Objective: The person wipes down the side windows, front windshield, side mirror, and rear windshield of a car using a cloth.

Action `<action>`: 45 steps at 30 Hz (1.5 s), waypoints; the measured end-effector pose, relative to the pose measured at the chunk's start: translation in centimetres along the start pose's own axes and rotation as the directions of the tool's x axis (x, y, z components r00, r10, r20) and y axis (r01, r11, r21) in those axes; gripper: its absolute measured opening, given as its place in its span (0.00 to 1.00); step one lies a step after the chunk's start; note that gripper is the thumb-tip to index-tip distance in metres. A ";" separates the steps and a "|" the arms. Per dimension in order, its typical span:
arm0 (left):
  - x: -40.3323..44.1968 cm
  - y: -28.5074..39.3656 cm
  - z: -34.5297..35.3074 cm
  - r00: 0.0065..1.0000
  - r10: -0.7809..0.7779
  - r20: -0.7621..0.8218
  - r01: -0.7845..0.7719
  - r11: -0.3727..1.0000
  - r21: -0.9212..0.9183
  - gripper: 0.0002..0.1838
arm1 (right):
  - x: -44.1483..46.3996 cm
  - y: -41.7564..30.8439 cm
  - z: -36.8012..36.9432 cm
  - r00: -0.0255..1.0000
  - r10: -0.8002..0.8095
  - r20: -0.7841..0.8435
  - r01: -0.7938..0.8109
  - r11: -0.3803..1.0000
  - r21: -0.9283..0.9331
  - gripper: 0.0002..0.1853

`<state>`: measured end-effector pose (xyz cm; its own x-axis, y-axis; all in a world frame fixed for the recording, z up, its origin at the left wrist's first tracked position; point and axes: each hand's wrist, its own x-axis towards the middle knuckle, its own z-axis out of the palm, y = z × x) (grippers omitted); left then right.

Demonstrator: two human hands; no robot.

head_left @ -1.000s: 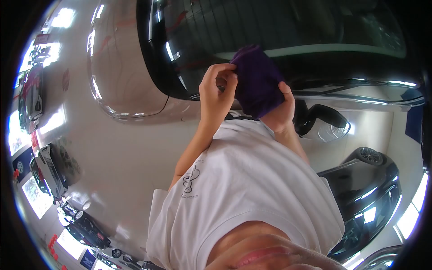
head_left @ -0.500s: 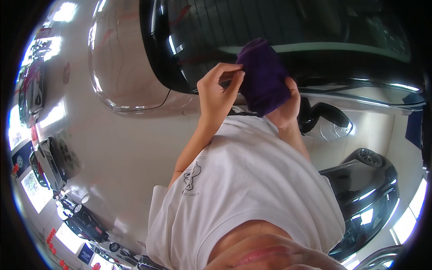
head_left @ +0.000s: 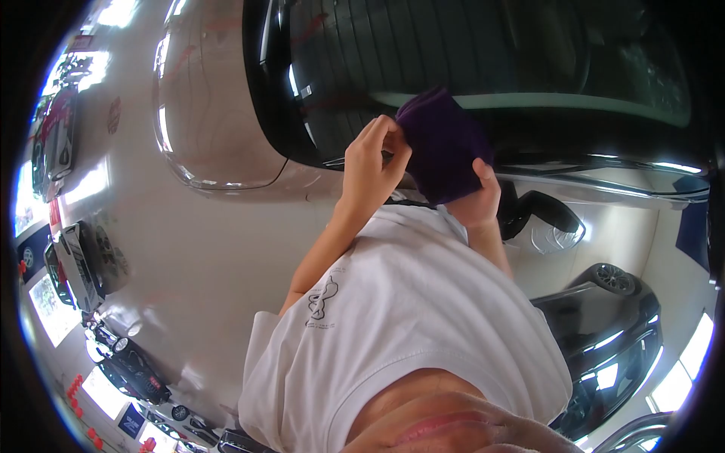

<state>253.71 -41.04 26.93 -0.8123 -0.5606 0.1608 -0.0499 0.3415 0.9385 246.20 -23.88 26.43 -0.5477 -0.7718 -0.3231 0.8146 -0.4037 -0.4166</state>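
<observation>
A dark purple folded cloth (head_left: 445,147) is held up in front of the white shirt, beside the dark glass of a car. My right hand (head_left: 477,198) grips its lower right part, the thumb lying on top and the other fingers hidden beneath. At the cloth's left edge, my left hand (head_left: 377,160) has its thumb and fingers bent together in a pinch, the fingertips against the fabric.
Right in front is a light-coloured car (head_left: 219,98) with a large dark window (head_left: 362,60). Its side mirror (head_left: 555,208) juts out right of my hands. A black car (head_left: 604,325) stands at the lower right. Several more vehicles line the far left.
The cloth and both hands have dipped slightly since half a second ago. My left fingers have curled further at the cloth's edge, and the cloth looks more tilted.
</observation>
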 end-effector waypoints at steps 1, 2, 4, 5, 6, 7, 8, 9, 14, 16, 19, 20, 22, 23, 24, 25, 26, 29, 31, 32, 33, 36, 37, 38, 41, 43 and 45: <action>0.0 -0.5 0.0 0.999 0.027 0.018 -0.027 1.000 -0.002 0.03 | 0.1 0.1 -0.1 1.000 -0.013 -0.007 0.013 0.999 -0.036 0.41; -0.1 -1.0 -0.1 0.999 0.032 0.014 -0.032 0.999 -0.002 0.03 | 0.3 0.2 0.0 0.999 -0.035 -0.012 0.034 0.997 -0.066 0.42; -0.4 -1.6 -0.6 0.998 -0.061 0.020 0.062 0.995 -0.075 0.03 | 0.6 0.1 0.5 0.999 -0.035 0.013 0.035 0.999 -0.034 0.42; -0.8 -0.8 -1.5 0.976 -0.211 0.059 0.218 0.963 -0.158 0.03 | 0.6 0.0 0.6 0.999 -0.034 0.034 0.034 0.999 0.001 0.42; -1.2 -1.8 -2.2 0.980 -0.195 0.044 0.200 0.963 -0.183 0.04 | 0.6 -0.2 0.3 0.998 -0.031 0.053 0.030 0.999 0.015 0.42; -1.8 -3.3 -3.0 0.984 -0.178 0.029 0.180 0.962 -0.207 0.04 | 0.6 -0.4 0.4 0.998 -0.036 0.059 0.035 0.999 0.012 0.42; -2.6 -3.8 -4.4 0.965 -0.252 0.077 0.261 0.954 -0.147 0.06 | 0.7 -0.6 0.6 0.993 -0.073 0.092 0.074 0.997 -0.006 0.41; -3.7 -4.1 -6.0 0.937 -0.328 0.122 0.338 0.937 -0.082 0.08 | 0.8 -0.8 0.7 0.986 -0.111 0.122 0.114 0.993 -0.021 0.41; -12.6 -9.6 -12.2 0.620 -0.688 0.378 0.245 0.627 0.740 0.12 | 0.9 -1.8 -0.8 0.982 -0.133 0.131 0.136 0.991 -0.013 0.40; -13.9 -8.5 -13.0 0.478 -0.807 0.346 0.164 0.469 0.868 0.11 | 1.0 -2.2 -1.3 0.981 -0.121 0.154 0.122 0.993 0.004 0.40; -11.5 -4.3 -13.3 0.474 -0.769 0.430 0.181 0.563 0.807 0.09 | 1.4 -2.5 -1.9 0.977 -0.099 0.187 0.104 0.994 -0.020 0.40; -9.7 -2.6 -12.7 0.598 -0.652 0.466 0.229 0.697 0.680 0.09 | 1.5 -2.6 -2.3 0.979 -0.086 0.185 0.102 0.992 -0.074 0.41; -6.7 0.3 -10.9 0.848 -0.388 0.361 0.226 0.881 0.416 0.14 | 1.7 -2.1 -3.0 0.987 -0.065 0.145 0.100 0.963 -0.250 0.43; -5.6 1.5 -10.2 0.939 -0.260 0.223 0.185 0.933 0.308 0.17 | 1.8 -2.0 -2.9 0.990 -0.050 0.132 0.092 0.938 -0.333 0.44; -4.7 2.3 -9.6 0.979 -0.152 0.135 0.107 0.950 0.295 0.20 | 1.8 -1.8 -2.5 0.991 -0.036 0.130 0.085 0.913 -0.400 0.46; -3.7 2.8 -9.1 0.998 -0.043 0.044 0.029 0.956 0.291 0.23 | 2.0 -1.9 -1.6 0.986 -0.017 0.168 0.092 0.891 -0.446 0.46; -2.7 3.3 -8.6 0.999 -0.047 0.021 0.039 0.956 0.289 0.23 | 2.2 -1.6 -0.4 0.972 -0.036 0.234 0.139 0.887 -0.441 0.36; -0.5 4.0 -7.3 0.984 0.172 -0.042 -0.166 0.978 0.123 0.27 | 2.7 -1.1 0.3 0.902 0.050 0.429 0.243 0.762 -0.600 0.35; 0.4 3.8 -7.0 0.976 0.160 0.148 -0.191 0.954 0.230 0.29 | 2.3 -0.9 4.3 0.899 0.053 0.435 0.246 0.761 -0.600 0.31; 0.5 3.3 -6.7 0.973 0.126 0.192 -0.158 0.974 0.160 0.28 | 2.1 -0.9 5.2 0.898 0.051 0.436 0.269 0.721 -0.638 0.29; 0.3 3.2 -6.7 0.974 0.119 0.194 -0.151 0.976 0.159 0.28 | 2.0 -0.8 5.5 0.898 0.044 0.438 0.295 0.679 -0.673 0.27; 0.1 2.8 -6.4 0.937 -0.106 0.332 0.200 0.944 -0.262 0.22 | 1.7 -0.6 4.1 0.891 -0.063 0.450 0.381 0.643 -0.664 0.25; 0.0 2.5 -6.0 0.934 -0.105 0.341 0.202 0.943 -0.263 0.22 | 1.6 -0.8 3.6 0.871 -0.102 0.480 0.441 0.591 -0.675 0.25; -0.2 2.1 -5.6 0.956 -0.068 0.284 0.162 0.933 -0.322 0.22 | 1.5 -1.4 4.0 0.849 -0.106 0.518 0.502 0.467 -0.728 0.24; -0.6 1.4 -5.1 0.974 -0.047 0.220 0.135 0.906 -0.402 0.23 | 0.8 -2.2 4.3 0.869 -0.114 0.481 0.494 0.246 -0.834 0.26; -0.9 1.2 -4.9 0.974 -0.060 0.217 0.150 0.891 -0.428 0.24 | 0.7 -2.1 4.5 0.861 -0.150 0.487 0.507 0.171 -0.845 0.27; -1.0 1.0 -4.7 0.983 -0.115 0.146 0.175 0.841 -0.513 0.25 | 0.7 -1.8 4.8 0.866 -0.227 0.446 0.476 0.102 -0.873 0.29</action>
<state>257.20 -43.66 29.10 -0.8772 -0.4802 0.0053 0.1142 -0.1977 0.9736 245.27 -26.04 31.00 -0.5741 -0.7956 0.1937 -0.3448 0.0204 -0.9384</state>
